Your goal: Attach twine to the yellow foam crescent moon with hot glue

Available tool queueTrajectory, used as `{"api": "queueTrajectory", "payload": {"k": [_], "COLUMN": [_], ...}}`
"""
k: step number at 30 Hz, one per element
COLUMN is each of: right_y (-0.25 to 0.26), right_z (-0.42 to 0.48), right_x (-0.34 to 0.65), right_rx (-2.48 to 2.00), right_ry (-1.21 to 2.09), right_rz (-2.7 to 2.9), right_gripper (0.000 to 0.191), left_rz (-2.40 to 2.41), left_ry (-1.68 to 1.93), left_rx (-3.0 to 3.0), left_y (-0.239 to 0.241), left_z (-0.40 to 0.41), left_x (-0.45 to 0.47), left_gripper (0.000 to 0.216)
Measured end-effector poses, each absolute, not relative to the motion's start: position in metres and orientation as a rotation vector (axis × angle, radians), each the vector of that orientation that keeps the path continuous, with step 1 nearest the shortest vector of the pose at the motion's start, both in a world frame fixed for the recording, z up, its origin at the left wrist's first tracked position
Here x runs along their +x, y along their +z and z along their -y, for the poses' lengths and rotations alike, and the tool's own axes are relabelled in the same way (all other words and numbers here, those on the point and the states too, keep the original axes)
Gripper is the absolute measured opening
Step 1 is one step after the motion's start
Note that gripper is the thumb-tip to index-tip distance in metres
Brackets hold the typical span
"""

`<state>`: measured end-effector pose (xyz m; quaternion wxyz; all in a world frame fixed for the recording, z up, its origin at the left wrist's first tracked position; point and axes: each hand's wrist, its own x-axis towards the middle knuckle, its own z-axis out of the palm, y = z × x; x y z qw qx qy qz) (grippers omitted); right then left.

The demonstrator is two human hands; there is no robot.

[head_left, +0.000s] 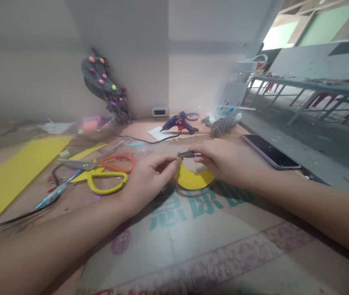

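Note:
A yellow crescent-shaped cutout point(194, 179) is held just above the cardboard in front of me. My left hand point(152, 176) pinches its left tip between thumb and fingers. From that tip a thin grey strand of yarn point(189, 194) loops below the crescent's lower edge. My right hand point(217, 159) is closed on a dark grey, yarn-like piece point(187, 154) beside the same tip. Whether this piece is fixed to the crescent I cannot tell. The right fingers partly hide the crescent's right end.
Scissors point(109, 189) and yellow sheet point(23, 172) lie left. A glue gun point(180, 122) with a lit red light stands behind, near grey yarn point(223, 126). A phone point(271, 151) rests right. A grey crescent with pompoms point(96, 78) leans against the wall. Printed cardboard point(211, 246) covers the front.

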<state>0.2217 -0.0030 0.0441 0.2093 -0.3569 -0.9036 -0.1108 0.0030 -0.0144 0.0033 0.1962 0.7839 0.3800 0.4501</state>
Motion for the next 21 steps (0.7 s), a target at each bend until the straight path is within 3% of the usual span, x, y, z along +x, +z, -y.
{"api": "queueTrajectory", "payload": {"k": [21], "right_y": [0.0437], "right_z": [0.0054], "right_x": [0.2209], "right_rx": [-1.053], "right_ry": [-0.319], "right_rz": [2.469], "right_gripper": [0.025], "left_rz": [-1.15], "left_ry": [1.147], "left_rx": [1.998], "left_y": [0.0031], "left_z": [0.0157], "left_x": [0.0033], "left_gripper": [0.025]}}
